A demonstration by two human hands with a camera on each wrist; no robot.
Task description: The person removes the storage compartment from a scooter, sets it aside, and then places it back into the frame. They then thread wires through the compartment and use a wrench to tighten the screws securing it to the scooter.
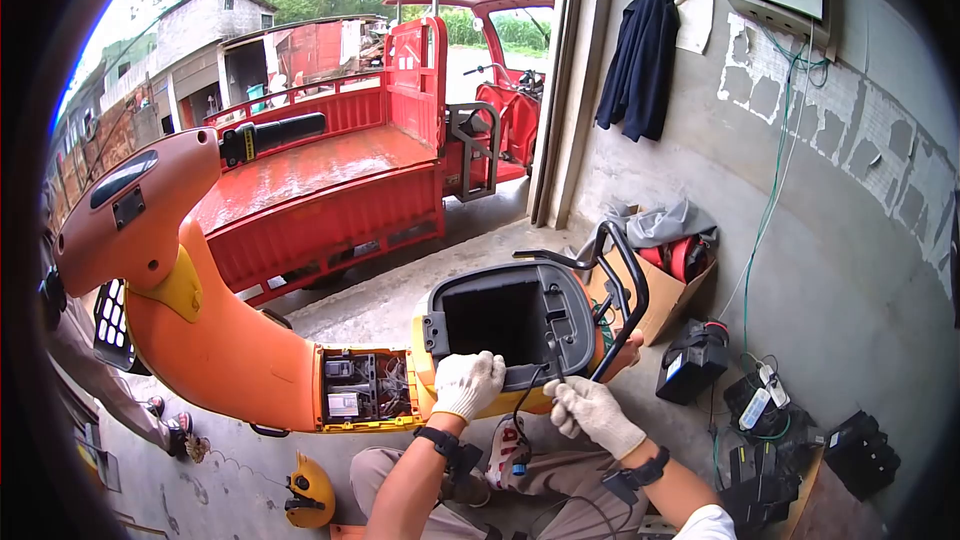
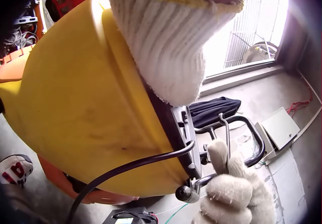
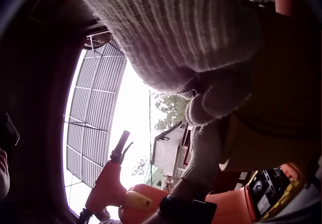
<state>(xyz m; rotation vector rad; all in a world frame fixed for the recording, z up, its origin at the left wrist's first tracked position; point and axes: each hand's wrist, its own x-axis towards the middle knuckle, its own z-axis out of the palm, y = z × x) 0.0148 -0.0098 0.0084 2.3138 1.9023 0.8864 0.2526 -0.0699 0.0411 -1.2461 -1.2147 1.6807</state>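
My gloved left hand (image 1: 470,385) grips the near rim of the black storage bucket (image 1: 580,315) in the yellow-orange scooter body; its fingertips are hidden in the left wrist view. My gloved right hand (image 1: 595,415) is beside the bucket's right corner. Between its thumb and fingers it pinches a thin metal rod (image 2: 227,138) with a bent tip, which points up past the rim. A black cable (image 2: 126,166) curves over the rim between the hands and hangs down the yellow side panel (image 2: 90,98). In the right wrist view, the right glove hides most of the work.
Left of the bucket is an open compartment with wiring (image 1: 365,387). A black tubular rack (image 1: 625,290) rises behind the right hand. Batteries (image 1: 693,360) and a cardboard box (image 1: 650,290) stand by the wall. A yellow helmet-like shell (image 1: 310,493) lies on the floor; a red cargo tricycle (image 1: 330,210) is outside.
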